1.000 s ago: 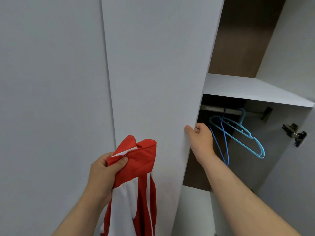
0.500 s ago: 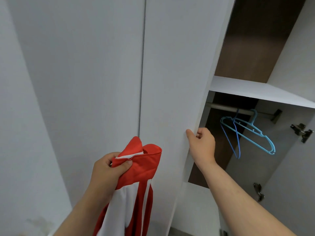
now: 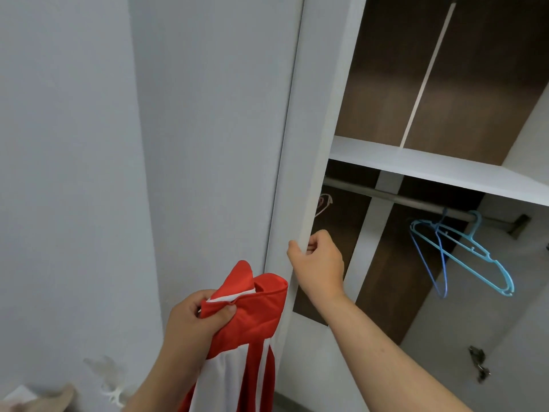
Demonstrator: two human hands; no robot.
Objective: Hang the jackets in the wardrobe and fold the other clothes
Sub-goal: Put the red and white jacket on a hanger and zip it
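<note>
Red-and-white jacket (image 3: pixel 255 319) stays clutched by left hand (image 3: pixel 193 319); right hand (image 3: pixel 318 266) grips pale-grey wardrobe door (image 3: pixel 309 144), now swung wider, baring blue plastic hangers (image 3: pixel 472 249).

You will find no text, label, brand or number that can be read here. The only mark is a small pinkish scribble (image 3: pixel 325 203) drawn on the brown back panel (image 3: pixel 352 224) inside the wardrobe (image 3: pixel 416 163), just below the rail. Its looping lines form no letter or digit that you can make out.
</note>
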